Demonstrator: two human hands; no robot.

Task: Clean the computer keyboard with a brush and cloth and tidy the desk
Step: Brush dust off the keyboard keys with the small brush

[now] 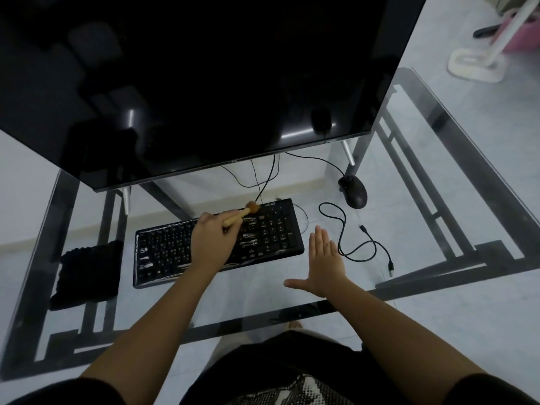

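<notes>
Keyboard [163,249]: black, mid glass surface [438,200], in front of the dark monitor [204,83].
Brush [242,214]: left hand [209,241] fingers curled round its wooden handle, bristles at the keyboard's far edge.
Right hand [321,267]: fingers straight, holding nothing, beside the keyboard's right end.
Cloth [87,273]: black, left of the keyboard.
Mouse [353,190], loose cable [362,247]: right.
Tiled floor below; possibly a mop [479,65] far right.

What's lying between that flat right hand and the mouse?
A loose black cable loops over the glass between the right hand and the mouse; the head view shows it.
</notes>
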